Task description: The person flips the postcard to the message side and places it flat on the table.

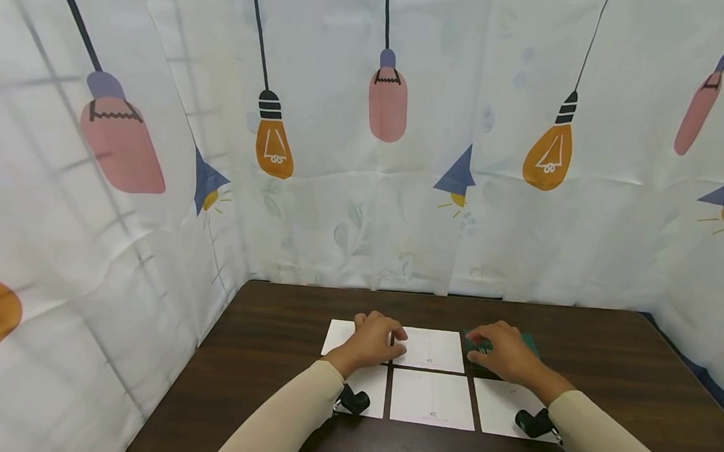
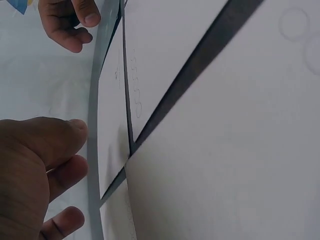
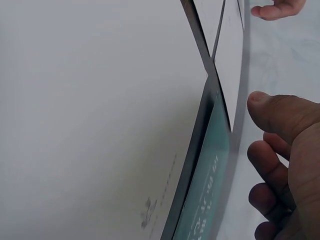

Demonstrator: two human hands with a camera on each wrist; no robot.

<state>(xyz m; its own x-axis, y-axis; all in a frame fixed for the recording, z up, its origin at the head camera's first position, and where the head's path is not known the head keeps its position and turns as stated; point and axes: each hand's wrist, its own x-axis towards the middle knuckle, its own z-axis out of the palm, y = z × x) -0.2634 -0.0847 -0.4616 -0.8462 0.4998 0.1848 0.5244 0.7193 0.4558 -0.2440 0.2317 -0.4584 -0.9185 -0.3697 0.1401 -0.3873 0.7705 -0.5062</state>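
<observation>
Flat cards lie on the table in two rows of three. My left hand (image 1: 369, 342) hovers above the left columns, between the back-left white card (image 1: 336, 333) and the back-middle white card (image 1: 434, 350). Its fingers are loosely bent and hold nothing, as the left wrist view shows. Over the green card (image 1: 530, 342) at the back right is my right hand (image 1: 503, 353), fingers relaxed and apart from it. White lettering shows on that green card (image 3: 207, 190) in the right wrist view. The front-left card (image 1: 375, 383) and front-right card (image 1: 497, 399) are partly hidden by the wrists.
Between the two forearms lies the front-middle white card (image 1: 432, 399), with faint marks. Narrow gaps separate the cards. A dark wooden table (image 1: 610, 372) carries them. White curtains (image 1: 350, 219) printed with lamps hang behind and at the sides. Each wrist wears a small black camera (image 1: 354, 399).
</observation>
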